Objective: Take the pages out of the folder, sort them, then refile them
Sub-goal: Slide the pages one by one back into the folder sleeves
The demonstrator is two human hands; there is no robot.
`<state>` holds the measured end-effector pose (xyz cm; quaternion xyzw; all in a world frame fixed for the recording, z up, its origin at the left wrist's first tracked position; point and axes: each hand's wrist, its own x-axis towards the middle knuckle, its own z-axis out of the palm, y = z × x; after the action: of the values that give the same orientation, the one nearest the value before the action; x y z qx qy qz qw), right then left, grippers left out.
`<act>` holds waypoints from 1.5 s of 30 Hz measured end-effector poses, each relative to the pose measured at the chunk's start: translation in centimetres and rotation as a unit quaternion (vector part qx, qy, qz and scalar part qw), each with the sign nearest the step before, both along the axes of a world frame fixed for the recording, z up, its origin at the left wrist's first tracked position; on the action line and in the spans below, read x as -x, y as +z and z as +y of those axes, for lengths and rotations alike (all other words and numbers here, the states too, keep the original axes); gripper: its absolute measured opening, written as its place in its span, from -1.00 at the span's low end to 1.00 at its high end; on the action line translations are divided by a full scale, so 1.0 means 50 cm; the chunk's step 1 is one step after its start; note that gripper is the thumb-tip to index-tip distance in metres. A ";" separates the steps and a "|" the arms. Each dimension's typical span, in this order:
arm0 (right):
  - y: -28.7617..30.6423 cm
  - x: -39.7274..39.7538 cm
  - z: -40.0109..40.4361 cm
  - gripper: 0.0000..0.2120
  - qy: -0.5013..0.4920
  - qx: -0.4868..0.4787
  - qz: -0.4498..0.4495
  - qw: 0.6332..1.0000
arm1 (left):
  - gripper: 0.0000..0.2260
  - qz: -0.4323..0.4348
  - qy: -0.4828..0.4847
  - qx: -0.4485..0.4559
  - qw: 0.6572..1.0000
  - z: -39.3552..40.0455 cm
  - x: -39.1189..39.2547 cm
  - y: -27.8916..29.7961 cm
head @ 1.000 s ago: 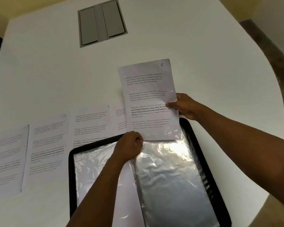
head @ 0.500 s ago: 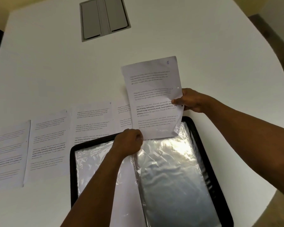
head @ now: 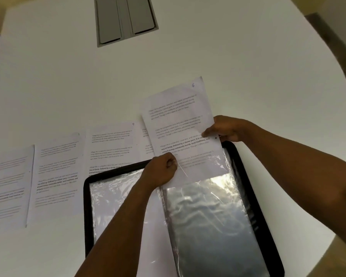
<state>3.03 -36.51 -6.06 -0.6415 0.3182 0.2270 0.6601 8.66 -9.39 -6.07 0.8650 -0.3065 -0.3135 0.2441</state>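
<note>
Pinching page 6 (head: pixel 180 124) at its right edge, right hand (head: pixel 226 129); left hand (head: pixel 162 170) pinches sleeve (head: pixel 208 216) mouth on folder (head: pixel 254 206), page bottom inside

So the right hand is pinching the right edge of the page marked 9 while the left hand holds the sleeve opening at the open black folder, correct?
Not quite. The page pinched by the right hand is marked 6 at its top corner, as the head view shows; the sheet marked 9 lies flat on the table. The rest holds: the left hand holds the sleeve opening at the open black folder.
</note>
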 end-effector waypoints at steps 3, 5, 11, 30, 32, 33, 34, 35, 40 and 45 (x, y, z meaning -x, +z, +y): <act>0.001 0.010 -0.009 -0.59 0.100 0.023 0.049 0.994 | -0.94 0.006 -0.004 0.007 1.000 -0.001 -0.003 -0.001; 0.004 0.015 -0.007 -0.59 0.150 0.016 0.069 0.986 | -0.94 0.005 -0.001 0.011 1.000 -0.004 -0.002 -0.005; -0.017 0.011 0.012 -0.72 -0.047 0.011 -0.052 0.997 | -0.95 0.008 0.014 0.015 1.000 -0.006 0.002 -0.007; -0.023 0.013 0.006 -0.62 0.087 0.036 -0.010 0.996 | -0.89 0.039 0.014 0.002 0.999 -0.020 0.013 -0.003; -0.018 0.012 0.012 -0.60 0.141 0.055 0.017 0.988 | -0.89 0.046 -0.009 0.000 0.999 -0.036 0.018 -0.001; -0.014 0.011 0.013 -0.58 0.166 0.056 0.032 0.984 | -0.91 0.050 -0.017 0.000 0.999 -0.044 0.020 0.000; -0.011 0.010 0.012 -0.57 0.191 0.053 0.043 0.979 | -0.92 0.053 -0.020 0.000 0.998 -0.050 0.021 -0.001; -0.004 0.011 0.011 -0.58 0.216 0.049 0.055 0.974 | -0.92 0.053 -0.017 0.003 0.998 -0.055 0.021 -0.001; -0.014 0.008 0.010 -0.57 0.110 0.016 -0.005 0.994 | -0.88 0.054 0.006 0.017 0.998 -0.052 0.022 -0.005; -0.015 0.009 -0.001 -0.60 0.193 0.112 0.007 0.975 | -0.89 0.073 -0.003 0.019 0.997 -0.053 0.017 0.002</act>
<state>2.57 -36.56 -6.81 -0.7587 0.2167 0.3175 0.5260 7.80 -12.02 -5.98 0.8340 -0.2964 -0.3709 0.2812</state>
